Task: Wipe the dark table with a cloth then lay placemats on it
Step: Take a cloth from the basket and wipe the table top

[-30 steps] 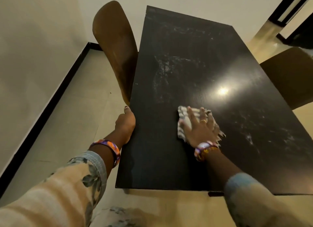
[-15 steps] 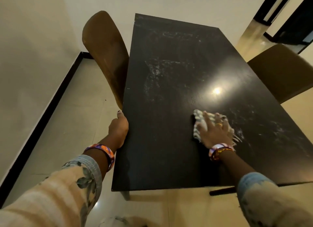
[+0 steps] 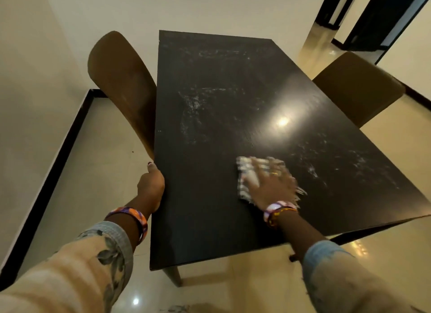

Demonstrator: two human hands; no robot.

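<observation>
1. Pale walls and glossy cream floor tiles with a black skirting strip surround a dark table (image 3: 210,207), a rectangular top whose long axis runs away from the person toward the far wall
2. Whitish smears streak the tabletop at its middle, along the far end and on the near right part; a ceiling light is mirrored as a bright spot right of centre
3. A brown chair (image 3: 121,84) stands tucked against the table's left long edge, and a second brown chair (image 3: 356,88) stands at the right long edge, further back
4. The left hand (image 3: 151,184) grips the table's left edge near the near end, thumb lying along the edge and pointing away, fingers curled under and out of sight; an orange-and-purple bangle sits on that wrist
5. The right hand (image 3: 270,186) lies flat with spread, straight fingers pressing a pale checked cloth (image 3: 247,175) onto the tabletop, in the near half and right of the midline; hand and cloth are motion-blurred
6. The cloth is bunched under the palm, its visible part showing to the left of the fingers and a frayed fringe at the right
7. The two hands are well apart, both sleeves patterned in peach and grey-blue
</observation>
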